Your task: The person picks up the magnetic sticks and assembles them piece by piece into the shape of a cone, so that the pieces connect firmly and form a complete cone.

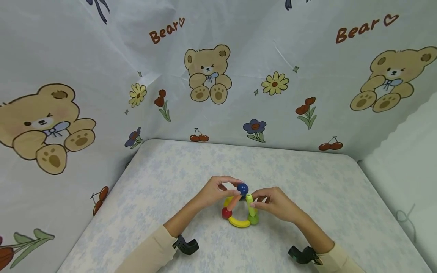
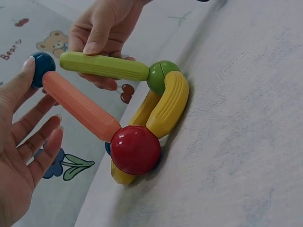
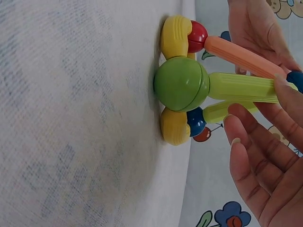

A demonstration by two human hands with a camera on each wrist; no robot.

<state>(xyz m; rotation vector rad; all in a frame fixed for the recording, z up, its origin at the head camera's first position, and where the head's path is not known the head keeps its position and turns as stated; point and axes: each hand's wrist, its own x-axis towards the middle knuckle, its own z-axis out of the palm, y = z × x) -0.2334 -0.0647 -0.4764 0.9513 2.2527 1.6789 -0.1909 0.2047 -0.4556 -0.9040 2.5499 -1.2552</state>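
A ring of yellow curved rods (image 1: 239, 222) lies on the table, joined by a red ball (image 2: 136, 149), a green ball (image 3: 182, 84) and a blue ball (image 3: 195, 122). From the red ball an orange rod (image 2: 80, 106) slants up to an upper blue ball (image 1: 242, 189). My left hand (image 1: 216, 191) pinches that upper ball between thumb and fingers. A light green rod (image 2: 104, 66) rises from the green ball, and my right hand (image 1: 277, 204) pinches it near its top, close beside the upper ball. Another green rod (image 3: 218, 111) rises from the lower blue ball, its far end hidden behind fingers.
The table (image 1: 184, 163) has a pale blue-patterned cover. A white sheet (image 1: 239, 125) printed with bears and flowers hangs behind and to the left. Black devices (image 1: 187, 245) are strapped to both wrists. A thin cord (image 1: 406, 218) shows at the right.
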